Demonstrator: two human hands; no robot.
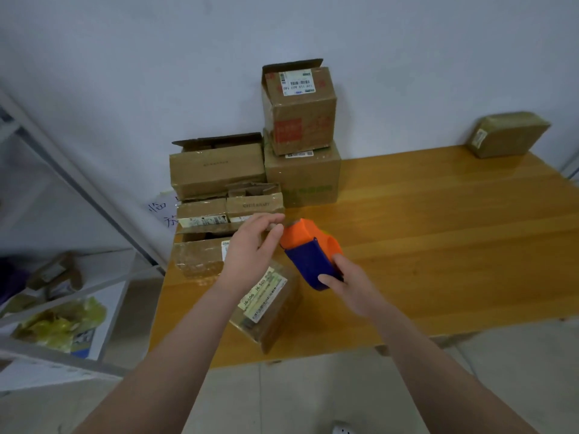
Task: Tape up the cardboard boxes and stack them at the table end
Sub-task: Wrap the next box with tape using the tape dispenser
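Head view, downward, apparently near table (438,233).

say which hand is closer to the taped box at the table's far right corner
Right. The right hand, gripping the tape dispenser, is left of the taped box and closer to the person; the left hand is even further left.

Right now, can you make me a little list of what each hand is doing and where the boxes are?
Left hand: beside the tape dispenser's orange front; pinching tape or not, cannot tell
Right hand: grips the tape dispenser's blue part
Labelled box: on the table, below the hands
Box pile: table's far left end, against the wall
Lone box: table's far right corner
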